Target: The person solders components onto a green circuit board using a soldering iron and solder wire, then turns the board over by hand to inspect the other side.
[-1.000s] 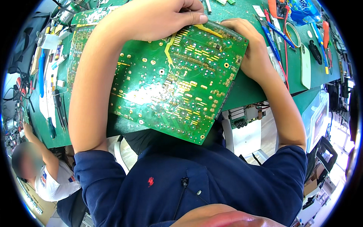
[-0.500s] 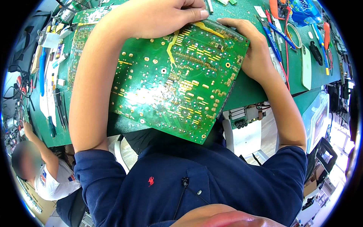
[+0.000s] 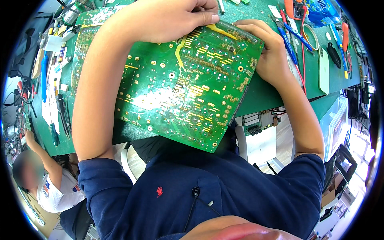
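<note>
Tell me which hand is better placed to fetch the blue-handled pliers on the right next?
Probably the right hand: it holds the green circuit board near its upper right corner, close to the blue-handled pliers. The left hand is farther off, at the board's top edge. The right must let go first, though.

Below the right hand, a strip of worktop right of centre leaves room to pass beside the board. The left forearm bars the upper left; pliers and phone obstruct the upper right.
</note>
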Tool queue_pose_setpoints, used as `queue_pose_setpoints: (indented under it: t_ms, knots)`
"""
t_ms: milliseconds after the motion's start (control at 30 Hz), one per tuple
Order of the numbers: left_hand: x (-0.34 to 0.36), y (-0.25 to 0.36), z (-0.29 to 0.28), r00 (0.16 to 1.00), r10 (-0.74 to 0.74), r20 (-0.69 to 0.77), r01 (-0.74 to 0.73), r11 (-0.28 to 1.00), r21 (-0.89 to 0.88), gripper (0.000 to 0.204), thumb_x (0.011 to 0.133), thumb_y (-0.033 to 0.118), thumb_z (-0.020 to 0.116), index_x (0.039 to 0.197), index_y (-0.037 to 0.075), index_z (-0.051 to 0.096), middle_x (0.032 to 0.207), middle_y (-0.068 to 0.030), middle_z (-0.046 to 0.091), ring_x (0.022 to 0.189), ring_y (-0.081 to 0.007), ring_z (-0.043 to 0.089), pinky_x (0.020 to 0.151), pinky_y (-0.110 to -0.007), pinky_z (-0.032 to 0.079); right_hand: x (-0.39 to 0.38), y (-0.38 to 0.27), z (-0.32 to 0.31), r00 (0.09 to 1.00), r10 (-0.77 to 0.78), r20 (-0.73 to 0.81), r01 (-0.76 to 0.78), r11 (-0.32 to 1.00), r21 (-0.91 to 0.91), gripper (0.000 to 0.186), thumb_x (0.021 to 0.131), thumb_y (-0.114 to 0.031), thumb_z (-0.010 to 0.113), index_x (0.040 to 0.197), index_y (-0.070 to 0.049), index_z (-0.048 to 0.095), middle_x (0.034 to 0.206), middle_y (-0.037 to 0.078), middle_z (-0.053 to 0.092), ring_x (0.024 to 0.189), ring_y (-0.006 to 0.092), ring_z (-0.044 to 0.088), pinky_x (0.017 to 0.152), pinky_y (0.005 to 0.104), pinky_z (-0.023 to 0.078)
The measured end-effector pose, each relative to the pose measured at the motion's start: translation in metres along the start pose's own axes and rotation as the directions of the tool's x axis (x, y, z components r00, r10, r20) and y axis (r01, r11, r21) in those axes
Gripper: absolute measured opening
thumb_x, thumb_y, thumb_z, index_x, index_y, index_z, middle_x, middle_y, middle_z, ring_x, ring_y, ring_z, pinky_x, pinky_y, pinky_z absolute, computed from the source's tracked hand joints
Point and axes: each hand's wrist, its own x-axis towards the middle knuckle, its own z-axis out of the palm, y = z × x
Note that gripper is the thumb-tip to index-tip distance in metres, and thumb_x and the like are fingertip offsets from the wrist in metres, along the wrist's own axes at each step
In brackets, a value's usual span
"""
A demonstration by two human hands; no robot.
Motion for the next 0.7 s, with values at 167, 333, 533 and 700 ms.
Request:
queue_pose_setpoints:
  t_ms: [167, 333, 533, 700]
  knots:
    - [-0.002, -0.002, 0.0, 1.0, 0.015, -0.003, -0.015, 1.0, 0.014, 0.027, 0.101, 0.018, 0.052, 0.088, -0.004, 0.061, 0.067, -0.0141, 0.055, 0.064, -0.0231, 0.051, 0.064, -0.036, 0.042, 0.0, 0.0, 0.0, 1.0, -0.003, 0.0, 0.003, 1.0, -0.005, 0.037, 0.071, 0.003, 0.073, 0.108, -0.001, 0.068, 0.11, 0.013, 0.068, 0.104, 0.0329, 0.065, 0.09, 0.0378, 0.051]
    - [0.004, 0.001, -0.004, 0.998, -0.03, 0.053, 0.031, 0.999, -0.034, 0.027, 0.101, 0.018, 0.051, 0.088, -0.004, 0.061, 0.068, -0.0144, 0.055, 0.064, -0.0231, 0.051, 0.064, -0.036, 0.043, -0.001, -0.001, 0.001, 1.0, 0.005, -0.005, -0.005, 1.0, -0.003, 0.039, 0.071, 0.003, 0.074, 0.109, -0.002, 0.068, 0.11, 0.013, 0.068, 0.104, 0.0323, 0.065, 0.09, 0.0375, 0.052]
    - [0.006, 0.001, -0.007, 0.987, -0.126, 0.101, 0.132, 0.99, -0.052, 0.029, 0.101, 0.019, 0.05, 0.088, -0.004, 0.06, 0.069, -0.0148, 0.055, 0.066, -0.0235, 0.052, 0.066, -0.036, 0.043, 0.0, -0.002, 0.001, 1.0, 0.016, -0.006, -0.016, 1.0, -0.006, 0.042, 0.068, 0.002, 0.075, 0.109, -0.002, 0.067, 0.11, 0.013, 0.068, 0.105, 0.0326, 0.065, 0.091, 0.0376, 0.052]
    - [0.002, -0.004, 0.0, 0.999, -0.037, 0.011, 0.037, 0.999, -0.013, 0.031, 0.102, 0.021, 0.049, 0.089, -0.004, 0.06, 0.071, -0.0161, 0.056, 0.067, -0.0253, 0.053, 0.067, -0.037, 0.044, 0.001, -0.002, 0.001, 1.0, 0.018, 0.001, -0.018, 1.0, 0.003, 0.043, 0.067, 0.001, 0.076, 0.109, -0.002, 0.067, 0.112, 0.013, 0.068, 0.106, 0.0329, 0.065, 0.091, 0.0375, 0.051]
